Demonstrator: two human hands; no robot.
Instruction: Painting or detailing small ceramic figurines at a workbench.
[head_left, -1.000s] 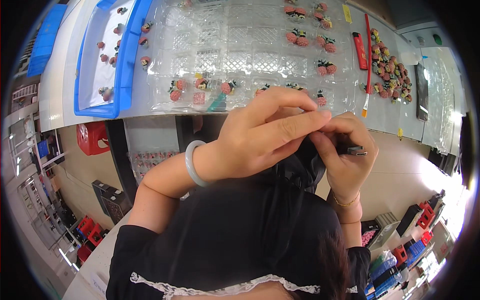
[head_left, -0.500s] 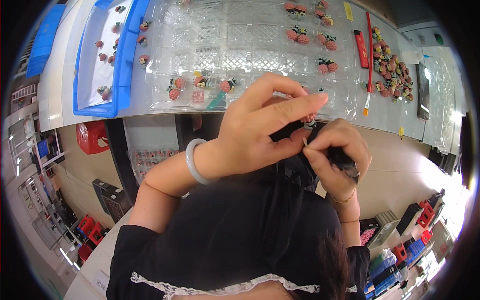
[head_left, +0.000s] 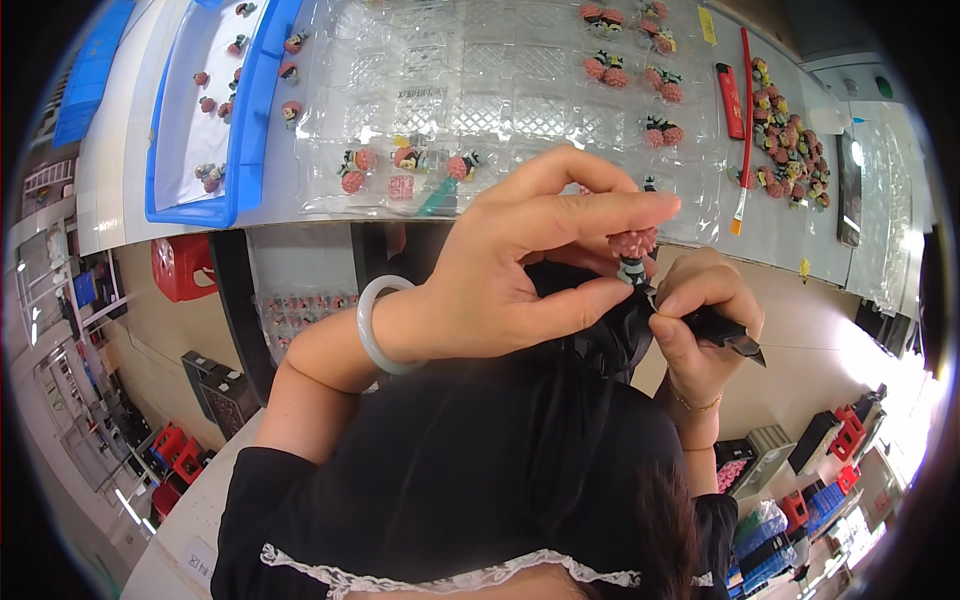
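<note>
Figurine had just come clear: half a second earlier I saw fingers covering most of it; now it stood roughly upright, pink top and darker base showing, in front of the person's chest, near the table edge. That left its lower end exposed towards the right hand. Left hand pinched it, thumb below, fingers above. Right hand gripped a dark tool, thumb and forefinger closed close to the figurine's base; contact, couldn't tell. Counts: one figurine held, one dark tool, one red brush, one red flat object, one dark slab, three loose figures beside the blue tray. Heap on the right: too piled to count.
</note>
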